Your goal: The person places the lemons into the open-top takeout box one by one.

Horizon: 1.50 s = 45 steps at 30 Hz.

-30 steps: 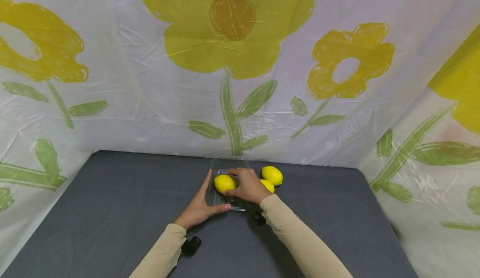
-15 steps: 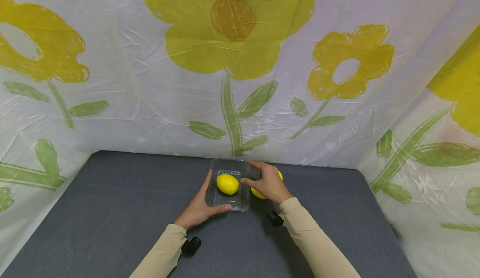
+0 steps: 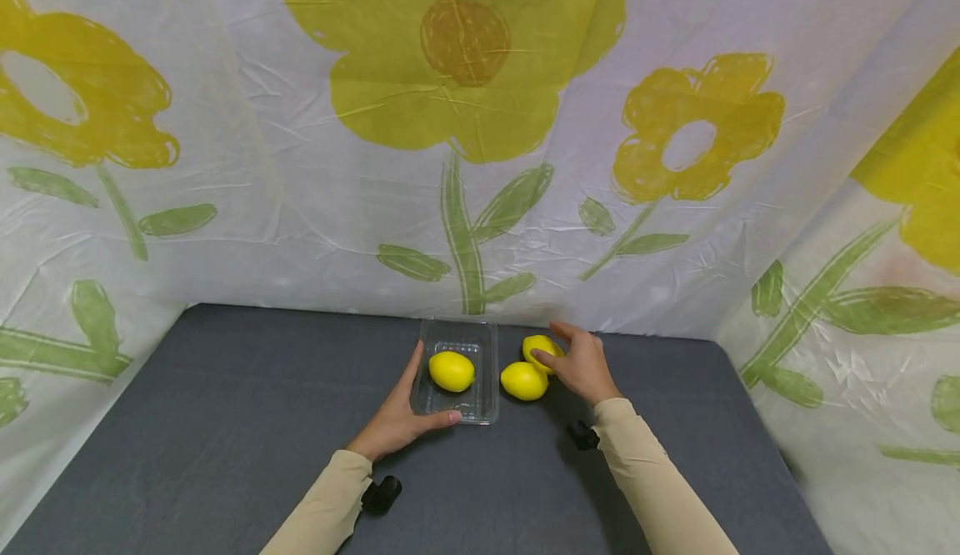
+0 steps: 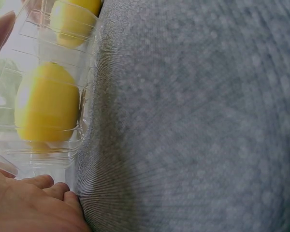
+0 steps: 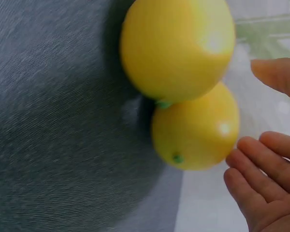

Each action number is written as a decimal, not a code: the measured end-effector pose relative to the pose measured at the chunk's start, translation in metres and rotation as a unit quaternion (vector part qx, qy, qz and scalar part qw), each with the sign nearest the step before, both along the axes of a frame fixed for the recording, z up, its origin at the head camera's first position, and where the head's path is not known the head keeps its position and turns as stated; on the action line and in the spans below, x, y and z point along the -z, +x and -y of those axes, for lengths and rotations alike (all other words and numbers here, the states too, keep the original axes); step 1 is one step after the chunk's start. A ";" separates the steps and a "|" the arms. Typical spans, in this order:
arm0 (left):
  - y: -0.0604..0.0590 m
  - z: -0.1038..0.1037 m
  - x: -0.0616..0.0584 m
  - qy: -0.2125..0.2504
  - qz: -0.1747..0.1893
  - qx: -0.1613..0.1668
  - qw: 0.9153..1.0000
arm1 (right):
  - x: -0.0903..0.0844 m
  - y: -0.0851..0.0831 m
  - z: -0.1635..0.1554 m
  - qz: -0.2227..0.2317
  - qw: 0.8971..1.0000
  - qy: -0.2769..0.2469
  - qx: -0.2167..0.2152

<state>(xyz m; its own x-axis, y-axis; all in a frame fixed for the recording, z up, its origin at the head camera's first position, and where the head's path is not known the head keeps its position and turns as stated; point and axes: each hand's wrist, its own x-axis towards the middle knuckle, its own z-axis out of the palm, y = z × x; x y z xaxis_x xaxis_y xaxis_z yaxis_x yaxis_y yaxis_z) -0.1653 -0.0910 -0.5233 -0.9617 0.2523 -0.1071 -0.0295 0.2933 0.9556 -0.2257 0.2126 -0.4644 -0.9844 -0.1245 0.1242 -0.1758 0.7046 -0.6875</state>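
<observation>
A clear plastic container (image 3: 480,401) lies on the table with one lemon (image 3: 452,371) inside. My left hand (image 3: 397,417) holds its near left corner, the thumb along the front edge and the fingers along the left side. In the left wrist view that lemon (image 4: 48,104) shows through the clear wall. To the right of the container, two more lemons sit close together, a nearer lemon (image 3: 523,382) and a farther lemon (image 3: 538,347). My right hand (image 3: 585,363) is beside the farther one, thumb and fingers spread, with nothing held. The right wrist view shows its fingers (image 5: 266,174) right at the farther lemon (image 5: 195,130).
A dark grey cloth covers the table (image 3: 247,438). Just behind the container, a white curtain (image 3: 315,272) with yellow flowers hangs at the table's back edge. Black wrist cameras (image 3: 382,495) sit under both sleeves.
My right hand has let go of the lemon in the container and moved right to the two lemons outside, uncovering them. My left hand stays at the container.
</observation>
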 end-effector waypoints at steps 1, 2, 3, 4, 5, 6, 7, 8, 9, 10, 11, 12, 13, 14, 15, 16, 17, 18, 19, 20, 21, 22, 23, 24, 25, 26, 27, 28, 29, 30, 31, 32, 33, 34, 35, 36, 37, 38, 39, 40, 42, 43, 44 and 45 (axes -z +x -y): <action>0.000 0.000 0.000 0.000 0.000 0.000 1.000 | 0.002 0.000 -0.001 0.006 1.000 0.006 0.002; 0.001 0.000 0.000 0.000 0.000 0.000 1.000 | 0.004 0.000 -0.002 0.011 1.000 0.010 0.003; 0.001 0.000 0.000 0.000 0.000 -0.001 1.000 | 0.006 0.000 -0.003 0.015 1.000 0.013 0.005; 0.001 0.000 0.000 0.000 0.001 -0.001 1.000 | 0.008 -0.001 -0.003 0.015 1.000 0.016 0.005; 0.001 0.000 0.000 0.002 0.001 -0.001 1.000 | 0.010 -0.001 -0.004 0.014 1.000 0.018 0.007; 0.001 0.000 0.000 0.003 0.002 0.000 1.000 | 0.012 -0.002 -0.005 0.013 1.000 0.019 0.008; 0.001 0.000 0.001 0.004 0.003 0.000 1.000 | 0.013 -0.002 -0.005 0.012 1.000 0.020 0.008; 0.001 0.000 0.001 0.005 0.003 0.000 1.000 | 0.015 -0.003 -0.006 0.008 1.000 0.021 0.008; 0.001 0.001 0.001 0.006 0.003 0.000 1.000 | 0.016 -0.003 -0.006 0.007 1.000 0.022 0.009; 0.001 0.001 0.002 0.007 0.003 0.000 1.000 | 0.017 -0.004 -0.007 0.006 1.000 0.023 0.010; 0.001 0.001 0.002 0.006 0.003 0.000 1.000 | 0.018 -0.004 -0.008 0.010 1.000 0.022 0.013; 0.001 0.001 0.002 0.005 0.003 -0.001 1.000 | 0.018 -0.005 -0.008 0.013 1.000 0.022 0.014; 0.001 0.001 0.001 0.005 0.003 -0.001 1.000 | 0.019 -0.005 -0.008 0.016 1.000 0.019 0.015; 0.001 0.001 0.001 0.003 0.004 -0.001 1.000 | 0.019 -0.006 -0.009 0.019 1.000 0.018 0.015; 0.001 0.001 0.001 0.002 0.004 -0.002 1.000 | 0.019 -0.006 -0.010 0.024 0.999 0.017 0.018; 0.001 0.001 0.001 0.001 0.004 -0.002 1.000 | 0.020 -0.006 -0.010 0.027 0.999 0.014 0.021; 0.001 0.001 0.001 0.001 0.004 -0.002 1.000 | 0.020 -0.006 -0.011 0.029 0.999 0.013 0.023; 0.000 0.001 0.001 0.001 0.004 -0.003 1.000 | 0.021 -0.006 -0.011 0.029 0.999 0.014 0.024; 0.000 0.001 0.001 0.000 0.003 -0.003 1.000 | 0.021 -0.006 -0.012 0.028 0.999 0.017 0.025; 0.000 0.001 0.001 0.000 0.003 -0.003 1.000 | 0.022 -0.007 -0.013 0.028 0.999 0.018 0.026; 0.000 0.001 0.001 0.000 0.004 -0.004 1.000 | 0.023 -0.007 -0.014 0.029 0.999 0.019 0.027; 0.000 0.001 0.001 0.000 0.004 -0.004 1.000 | 0.023 -0.007 -0.015 0.030 0.999 0.020 0.029; 0.000 0.001 0.001 0.000 0.003 -0.003 1.000 | 0.024 -0.007 -0.015 0.031 0.999 0.021 0.028; 0.000 0.001 0.001 -0.001 0.004 -0.003 1.000 | 0.024 -0.007 -0.016 0.032 0.999 0.023 0.028; -0.001 0.001 0.001 -0.001 0.003 -0.003 1.000 | 0.024 -0.007 -0.017 0.035 0.999 0.022 0.030; -0.001 0.001 0.001 0.000 0.003 -0.003 1.000 | 0.024 -0.006 -0.018 0.039 0.999 0.020 0.032; -0.001 0.001 0.001 -0.001 0.003 -0.003 1.000 | 0.024 -0.006 -0.019 0.043 0.998 0.019 0.035; -0.001 0.001 0.001 -0.002 0.002 -0.002 1.000 | 0.024 -0.006 -0.019 0.046 0.998 0.017 0.038; -0.001 0.001 0.001 -0.002 0.002 -0.002 1.000 | 0.025 -0.005 -0.020 0.049 0.998 0.015 0.040; -0.001 0.000 0.001 -0.001 0.002 -0.002 1.000 | 0.025 -0.005 -0.020 0.052 0.998 0.013 0.043; -0.001 0.000 0.001 -0.001 0.002 -0.002 1.000 | 0.025 -0.005 -0.021 0.053 0.997 0.010 0.046; -0.001 0.000 0.001 0.000 0.003 -0.001 1.000 | 0.026 -0.005 -0.022 0.052 0.997 0.008 0.047; -0.001 0.001 0.000 0.000 0.003 -0.001 1.000 | 0.026 -0.006 -0.022 0.051 0.998 0.007 0.048; -0.001 0.001 0.000 0.001 0.002 -0.001 1.000 | 0.027 -0.006 -0.023 0.050 0.998 0.006 0.048; -0.001 0.001 0.000 0.002 0.002 -0.001 1.000 | 0.028 -0.006 -0.023 0.050 0.998 0.004 0.049; -0.001 0.001 0.000 0.001 0.002 -0.001 1.000 | 0.028 -0.006 -0.024 0.050 0.997 0.002 0.051; -0.001 0.001 0.000 -0.001 0.001 -0.001 1.000 | 0.029 -0.006 -0.024 0.051 0.997 0.000 0.054; 0.000 0.001 0.000 -0.001 0.001 -0.001 1.000 | 0.030 -0.005 -0.024 0.051 0.997 -0.004 0.056; 0.000 0.001 0.000 -0.003 0.001 -0.002 1.000 | 0.030 -0.005 -0.025 0.053 0.997 -0.007 0.060; 0.000 0.001 0.000 -0.003 0.001 -0.001 1.000 | 0.031 -0.005 -0.025 0.053 0.997 -0.011 0.063; 0.000 0.001 0.000 -0.003 0.002 -0.002 1.000 | 0.033 -0.004 -0.026 0.053 0.996 -0.018 0.070; 0.000 0.001 0.000 -0.002 0.002 -0.002 1.000 | 0.033 -0.004 -0.026 0.052 0.996 -0.021 0.073; 0.000 0.001 0.000 -0.001 0.002 -0.001 1.000 | 0.034 -0.003 -0.026 0.050 0.996 -0.024 0.074; 0.000 0.001 0.001 -0.001 0.002 -0.001 1.000 | 0.034 -0.002 -0.027 0.048 0.996 -0.026 0.077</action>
